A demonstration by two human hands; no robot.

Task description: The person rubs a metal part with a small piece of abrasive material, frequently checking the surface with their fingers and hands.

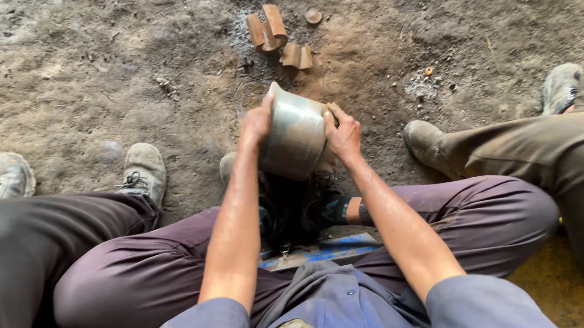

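The person is sitting low on the dirt floor (72,82) with knees spread wide, and is holding a round metal pot (295,139) between both hands out in front, over the gap between the feet. The left hand (257,123) is pressing flat against the pot's left wall, fingers reaching up toward the rim; the right hand (343,135) is clasping the right wall, thumb lying over the edge. Each grip is closed on the pot from its own side, so the vessel is being squeezed between the palms rather than hung from a handle. It is tipping, its rim pointing to the far left and its base toward the body, and it looks to be clear of the floor; whether anything is inside cannot be told, since the mouth is facing away.

Holding it from both sides is likely keeping the smooth, curved wall from slipping or rolling while tilted.

Farther out on the floor, several short curved clay-coloured pieces (268,28) are lying by a patch of grey ash, with another piece (296,55) just right of them and a small round disc (313,15) beyond. Under the person's legs a flat blue-and-white board (328,249) is showing. A second person's dusty shoes (144,172) are resting at the left, and another person's boot (425,142) and trouser leg are reaching in from the right.
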